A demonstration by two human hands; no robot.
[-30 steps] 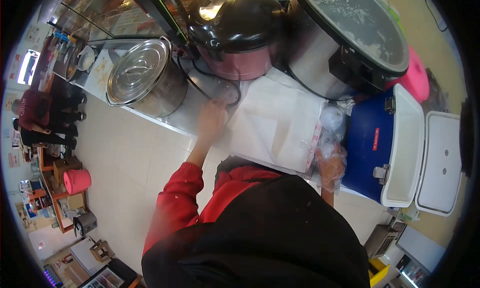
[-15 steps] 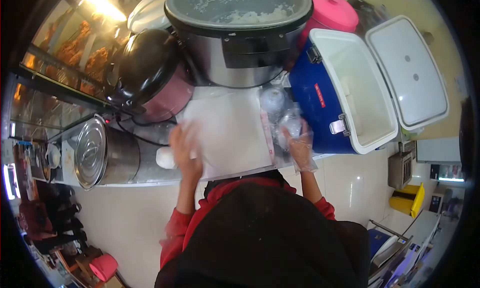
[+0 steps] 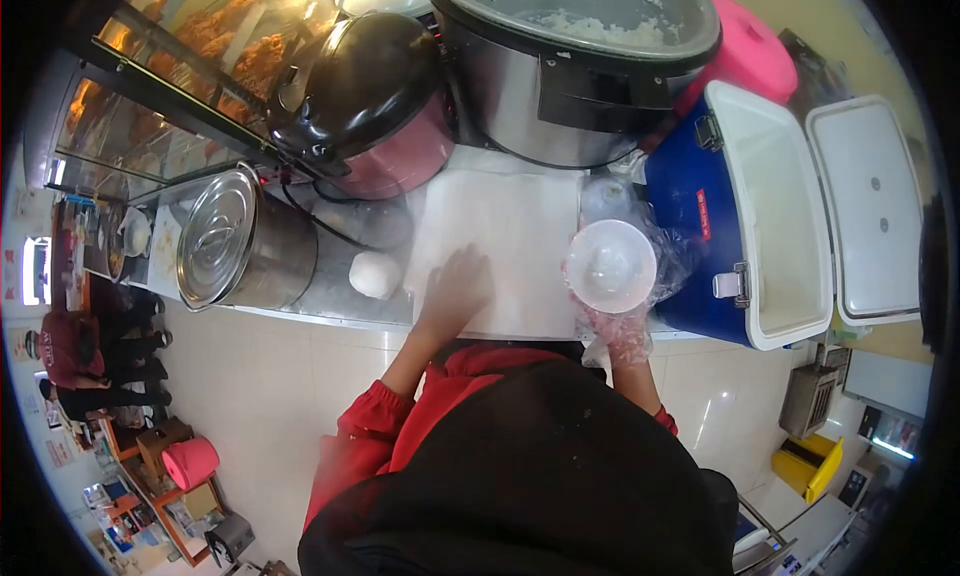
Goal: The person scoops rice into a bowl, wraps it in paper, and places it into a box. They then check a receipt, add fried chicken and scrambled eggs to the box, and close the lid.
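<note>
My right hand (image 3: pixel 622 334), in a clear plastic glove, holds a small white bowl (image 3: pixel 612 266) with its opening facing up toward me. The bowl hides most of the fingers. On a stack of white paper sheets (image 3: pixel 505 211) lies my left hand (image 3: pixel 458 291), bare and blurred by motion, its fingers stretched out over the paper. Left of the paper sits a white rounded bundle (image 3: pixel 376 275); whether it is wrapped cannot be made out. Behind the bowl, clear plastic (image 3: pixel 672 261) and another pale round item (image 3: pixel 606 198) rest near the cooler.
A large open rice cooker (image 3: pixel 590 86) with white rice stands at the back. Beside it are a pink pot with a black lid (image 3: pixel 365 106) and a lidded steel pot (image 3: pixel 245 241). An open blue cooler box (image 3: pixel 700 211) bounds the right. Fried food fills a lit glass cabinet (image 3: pixel 190 56).
My right hand has brought the bowl up from the plastic at the paper's right side and turned its opening upward. My left hand has moved right, onto the paper. The view has shifted.
</note>
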